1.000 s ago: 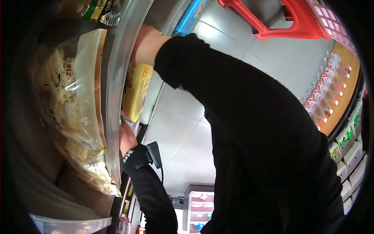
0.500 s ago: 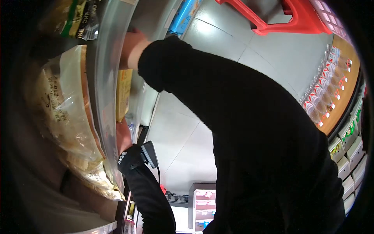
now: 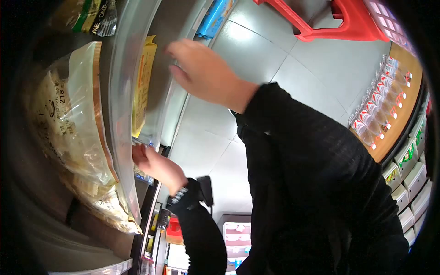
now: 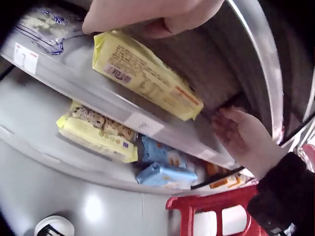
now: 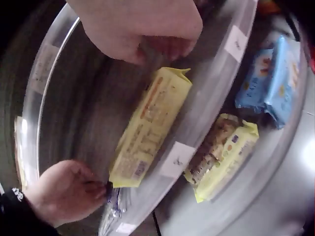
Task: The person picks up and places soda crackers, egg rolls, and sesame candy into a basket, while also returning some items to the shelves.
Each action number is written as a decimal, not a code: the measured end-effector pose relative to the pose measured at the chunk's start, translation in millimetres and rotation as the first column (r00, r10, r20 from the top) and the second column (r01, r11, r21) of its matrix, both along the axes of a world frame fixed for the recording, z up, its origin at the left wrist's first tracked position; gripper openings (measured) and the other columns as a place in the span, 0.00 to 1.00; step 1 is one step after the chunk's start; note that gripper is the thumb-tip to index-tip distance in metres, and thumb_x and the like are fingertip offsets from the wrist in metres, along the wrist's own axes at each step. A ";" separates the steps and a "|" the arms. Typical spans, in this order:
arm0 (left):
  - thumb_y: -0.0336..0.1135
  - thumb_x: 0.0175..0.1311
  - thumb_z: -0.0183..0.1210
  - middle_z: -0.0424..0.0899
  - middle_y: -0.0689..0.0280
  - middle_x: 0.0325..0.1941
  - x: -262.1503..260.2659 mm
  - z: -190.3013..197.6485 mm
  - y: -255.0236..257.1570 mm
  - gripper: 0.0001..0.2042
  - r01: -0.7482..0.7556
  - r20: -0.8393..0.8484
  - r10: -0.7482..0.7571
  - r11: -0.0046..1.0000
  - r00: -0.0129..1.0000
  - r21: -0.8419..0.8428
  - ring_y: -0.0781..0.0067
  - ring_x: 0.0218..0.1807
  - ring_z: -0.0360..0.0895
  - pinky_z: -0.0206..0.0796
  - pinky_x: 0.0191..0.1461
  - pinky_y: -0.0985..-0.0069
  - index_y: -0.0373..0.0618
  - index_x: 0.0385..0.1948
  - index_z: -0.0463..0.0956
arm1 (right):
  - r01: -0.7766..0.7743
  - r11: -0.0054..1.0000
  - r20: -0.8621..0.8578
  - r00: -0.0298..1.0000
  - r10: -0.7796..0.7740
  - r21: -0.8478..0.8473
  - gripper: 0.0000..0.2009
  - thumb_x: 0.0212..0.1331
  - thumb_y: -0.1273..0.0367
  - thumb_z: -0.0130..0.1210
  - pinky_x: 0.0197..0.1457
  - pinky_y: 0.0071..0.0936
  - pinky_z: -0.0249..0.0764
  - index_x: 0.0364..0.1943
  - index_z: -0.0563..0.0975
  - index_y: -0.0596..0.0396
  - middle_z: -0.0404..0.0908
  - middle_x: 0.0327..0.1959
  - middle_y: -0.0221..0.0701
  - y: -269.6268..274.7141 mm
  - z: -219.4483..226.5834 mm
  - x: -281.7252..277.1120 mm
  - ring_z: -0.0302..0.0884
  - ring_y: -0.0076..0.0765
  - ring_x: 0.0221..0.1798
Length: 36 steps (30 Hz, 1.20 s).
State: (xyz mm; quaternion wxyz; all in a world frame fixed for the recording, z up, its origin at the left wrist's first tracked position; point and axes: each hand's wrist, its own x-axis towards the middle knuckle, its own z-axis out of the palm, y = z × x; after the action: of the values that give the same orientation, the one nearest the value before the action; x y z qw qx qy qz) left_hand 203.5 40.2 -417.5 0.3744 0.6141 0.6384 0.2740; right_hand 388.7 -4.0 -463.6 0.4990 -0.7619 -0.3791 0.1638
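Observation:
A yellow snack packet (image 3: 144,87) with printed text lies along a curved shelf. In the head view my right hand (image 3: 206,73) hangs beside its far end, fingers loosely bent and holding nothing. The right wrist view shows the same hand (image 5: 142,29) just off the packet's upper end. By the opposite end is my left hand (image 3: 160,167), its fingers relaxed next to a clear bag with purple-blue print (image 4: 49,27). In the left wrist view this hand (image 4: 157,14) overlaps the packet (image 4: 145,73) at its end, with the fingertips partly hidden.
On the lower shelf lie another yellow packet (image 4: 98,137) and blue packets (image 4: 167,172). A clear shelf lip (image 3: 123,82) runs between me and the yellow packet, with a large cracker bag (image 3: 82,114) above. A red plastic stool (image 3: 339,23) and several bottles (image 3: 378,101) stand beyond.
My right hand has come away from the packet, out over the shelf edge. The left hand has drawn back a little. The yellow packet now lies in fuller view on the shelf.

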 end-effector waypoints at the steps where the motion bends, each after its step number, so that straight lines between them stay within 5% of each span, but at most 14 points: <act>1: 0.25 0.52 0.44 0.69 0.57 0.44 3.2 2.7 -14.8 0.12 -0.068 0.076 0.069 0.998 0.995 -0.011 0.71 0.44 0.67 0.54 0.54 0.76 0.31 0.39 0.64 | -0.005 1.000 -0.036 0.999 0.005 0.010 0.14 0.43 0.74 0.48 0.39 0.35 0.66 0.38 0.68 0.55 0.70 0.30 0.37 -16.4 -5.2 -2.9 0.68 0.45 0.35; 2: 0.25 0.52 0.44 0.69 0.57 0.44 3.7 0.8 -26.8 0.12 -0.068 0.074 0.069 0.998 0.995 -0.017 0.71 0.44 0.67 0.54 0.54 0.76 0.31 0.39 0.64 | -0.004 1.000 -0.038 0.999 0.004 0.005 0.14 0.43 0.74 0.48 0.39 0.35 0.66 0.38 0.68 0.55 0.70 0.30 0.37 -29.8 -12.1 -3.9 0.68 0.45 0.35; 5: 0.24 0.56 0.42 0.74 0.59 0.33 3.5 -13.1 -51.4 0.09 0.164 0.310 -0.031 0.897 0.950 -0.411 0.73 0.33 0.72 0.65 0.44 0.78 0.33 0.38 0.66 | -0.130 0.971 -0.154 0.983 0.099 -0.202 0.15 0.44 0.75 0.47 0.39 0.34 0.67 0.41 0.67 0.54 0.71 0.31 0.38 -52.7 -35.5 -12.7 0.69 0.45 0.35; 9: 0.27 0.55 0.43 0.74 0.58 0.35 -4.2 -67.1 -44.2 0.12 0.164 0.271 0.060 0.666 0.961 -0.728 0.72 0.34 0.72 0.65 0.42 0.79 0.35 0.41 0.65 | -0.205 0.896 -0.235 0.965 0.117 -0.395 0.14 0.44 0.75 0.46 0.39 0.37 0.67 0.38 0.67 0.59 0.72 0.32 0.42 -57.4 -69.3 -18.7 0.71 0.47 0.36; 12: 0.31 0.56 0.43 0.71 0.56 0.39 -27.6 -120.9 -29.0 0.18 0.167 0.180 -0.005 0.388 0.984 -0.906 0.67 0.38 0.71 0.64 0.41 0.76 0.38 0.49 0.56 | -0.254 0.834 -0.344 0.935 0.082 -0.490 0.13 0.42 0.74 0.46 0.40 0.38 0.67 0.36 0.68 0.63 0.72 0.33 0.45 -42.8 -98.9 -21.1 0.70 0.49 0.38; 16: 0.34 0.52 0.47 0.69 0.58 0.43 -37.6 -166.6 -2.9 0.23 -0.006 0.015 0.042 0.478 0.999 -0.878 0.63 0.42 0.69 0.62 0.41 0.71 0.40 0.52 0.54 | -0.376 0.770 -0.502 0.861 0.084 -0.515 0.12 0.41 0.73 0.46 0.43 0.38 0.66 0.33 0.68 0.64 0.71 0.33 0.47 -22.4 -129.0 -17.3 0.69 0.51 0.40; 20: 0.35 0.51 0.45 0.64 0.59 0.45 -44.7 -208.4 29.6 0.19 -0.115 -0.057 0.104 0.729 0.993 -0.675 0.63 0.48 0.62 0.58 0.48 0.68 0.39 0.45 0.58 | -0.293 0.825 -0.444 0.894 0.057 -0.484 0.11 0.40 0.74 0.47 0.43 0.36 0.66 0.30 0.68 0.64 0.71 0.34 0.46 3.1 -158.6 -16.3 0.68 0.51 0.40; 22: 0.37 0.51 0.45 0.62 0.58 0.47 -48.7 -223.3 47.6 0.19 -0.096 -0.127 0.026 0.809 0.992 -0.580 0.63 0.50 0.59 0.53 0.53 0.66 0.37 0.44 0.58 | -0.064 0.944 -0.207 0.978 -0.005 -0.323 0.13 0.39 0.74 0.48 0.43 0.34 0.66 0.32 0.68 0.65 0.70 0.35 0.46 15.1 -173.7 -16.7 0.68 0.50 0.40; 26: 0.32 0.52 0.47 0.62 0.55 0.47 -60.0 -253.0 77.3 0.19 -0.111 -0.164 0.043 0.894 0.985 -0.433 0.61 0.54 0.57 0.50 0.55 0.65 0.36 0.45 0.58 | 0.177 0.958 0.089 0.983 -0.161 -0.224 0.20 0.40 0.73 0.48 0.43 0.32 0.67 0.43 0.66 0.65 0.70 0.37 0.44 41.5 -199.0 -19.8 0.68 0.44 0.41; 27: 0.26 0.49 0.48 0.63 0.54 0.47 -82.4 -268.6 90.9 0.19 0.235 -0.441 -0.382 0.906 0.812 -0.351 0.61 0.53 0.59 0.52 0.55 0.67 0.35 0.45 0.57 | 0.175 0.958 0.082 0.984 -0.161 -0.227 0.20 0.40 0.73 0.48 0.43 0.32 0.67 0.43 0.66 0.65 0.70 0.37 0.44 45.9 -205.3 -19.5 0.68 0.44 0.41; 28: 0.21 0.47 0.49 0.63 0.53 0.48 -87.3 -270.9 94.1 0.20 0.552 -0.670 -0.631 0.744 0.392 -0.377 0.60 0.53 0.60 0.54 0.54 0.68 0.35 0.45 0.57 | 0.194 0.944 0.075 0.981 -0.180 -0.266 0.21 0.40 0.73 0.48 0.42 0.32 0.67 0.44 0.65 0.65 0.70 0.38 0.44 49.7 -209.4 -18.8 0.68 0.44 0.41; 29: 0.21 0.47 0.49 0.63 0.53 0.48 -92.0 -273.2 96.6 0.20 0.549 -0.674 -0.633 0.742 0.382 -0.385 0.60 0.53 0.60 0.54 0.54 0.68 0.35 0.45 0.57 | 0.212 0.929 0.067 0.977 -0.201 -0.304 0.22 0.40 0.73 0.48 0.42 0.32 0.68 0.45 0.65 0.65 0.69 0.39 0.43 52.5 -212.7 -19.7 0.68 0.44 0.41; 32: 0.13 0.43 0.47 0.64 0.53 0.47 -81.6 -286.5 100.3 0.21 0.405 -0.531 -0.536 0.844 0.657 -0.351 0.59 0.48 0.68 0.62 0.49 0.72 0.34 0.43 0.58 | 0.203 0.939 0.084 0.979 -0.186 -0.277 0.22 0.40 0.72 0.48 0.41 0.32 0.69 0.46 0.65 0.62 0.69 0.41 0.41 51.6 -222.2 -22.4 0.68 0.45 0.41; 36: 0.14 0.44 0.47 0.65 0.53 0.47 -71.7 -283.0 100.6 0.21 0.376 -0.600 -0.508 0.861 0.618 -0.342 0.60 0.48 0.68 0.62 0.50 0.72 0.34 0.45 0.57 | 0.028 0.925 0.070 0.998 -0.002 -0.378 0.21 0.42 0.71 0.48 0.39 0.33 0.70 0.46 0.66 0.60 0.70 0.41 0.42 47.7 -214.4 -12.2 0.71 0.45 0.38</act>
State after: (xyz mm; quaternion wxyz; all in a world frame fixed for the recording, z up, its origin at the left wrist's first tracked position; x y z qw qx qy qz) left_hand 131.8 140.9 -700.6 0.2287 0.7716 0.5798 -0.1273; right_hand 376.5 43.7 -677.9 0.3304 -0.8520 -0.3514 0.2038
